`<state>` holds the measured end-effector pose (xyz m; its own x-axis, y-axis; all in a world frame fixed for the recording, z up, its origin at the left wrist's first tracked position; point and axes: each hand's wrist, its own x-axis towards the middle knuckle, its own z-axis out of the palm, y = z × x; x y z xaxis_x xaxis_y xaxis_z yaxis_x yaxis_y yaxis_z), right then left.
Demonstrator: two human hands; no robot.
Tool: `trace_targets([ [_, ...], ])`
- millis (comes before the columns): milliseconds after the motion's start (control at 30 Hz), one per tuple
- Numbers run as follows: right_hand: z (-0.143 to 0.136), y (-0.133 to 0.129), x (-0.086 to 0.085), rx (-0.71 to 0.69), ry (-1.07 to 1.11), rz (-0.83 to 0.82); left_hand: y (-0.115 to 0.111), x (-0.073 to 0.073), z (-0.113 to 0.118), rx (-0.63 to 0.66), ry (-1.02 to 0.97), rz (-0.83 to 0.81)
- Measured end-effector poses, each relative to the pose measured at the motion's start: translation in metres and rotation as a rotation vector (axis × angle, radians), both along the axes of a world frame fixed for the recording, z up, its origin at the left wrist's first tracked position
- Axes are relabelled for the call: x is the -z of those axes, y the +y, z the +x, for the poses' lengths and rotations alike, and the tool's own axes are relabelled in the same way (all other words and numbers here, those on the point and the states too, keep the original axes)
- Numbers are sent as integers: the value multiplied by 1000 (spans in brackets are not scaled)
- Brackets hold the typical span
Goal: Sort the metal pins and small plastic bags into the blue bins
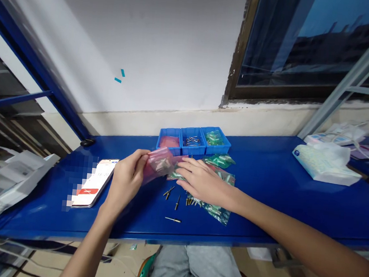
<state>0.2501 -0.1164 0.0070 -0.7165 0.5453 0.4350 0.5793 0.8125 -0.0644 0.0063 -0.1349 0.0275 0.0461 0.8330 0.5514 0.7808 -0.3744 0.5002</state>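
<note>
The translucent pink plastic bag [157,158] of pale pieces [162,165] is over the flat blue bench [262,174], its left edge clamped in the grip of the left hand [128,173]. It looks light, limp and slippery, best pinched by an edge. The right hand [203,180] is over translucent green plastic bags [219,214]; its grip I cannot tell.

- The table [263,198] is blue, with a smooth and slightly shining top.
- At its back stand three blue trays [194,150], side by side.
- In front of them lie greenish bags [219,214], some partly overlapping.
- Several rivets [173,219] lie loose near the bags, toward the front edge.
- A phone [93,186] lies at left, screen up.
- Farther left is a white box [35,183]; at right, a tissue box [327,167].
</note>
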Motion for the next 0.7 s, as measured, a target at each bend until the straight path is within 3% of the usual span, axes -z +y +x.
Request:
trace_targets([
  [100, 0, -16, -10, 12, -8, 59, -2, 6, -2, -141, -133, 72],
  [200, -4, -31, -12, -326, -124, 103, -3, 9, -3, -152, -230, 95],
  [267, -7, -37, -6, -449, -222, 110, -2, 9, -2, -125, -264, 86],
  [533, -15, -28, 11, -347, -232, 55, 9, 2, 8, 7, -341, 4],
  [700, -10, -14, -2, -263, 95, -45, 26, -11, 21, 101, -282, 22],
])
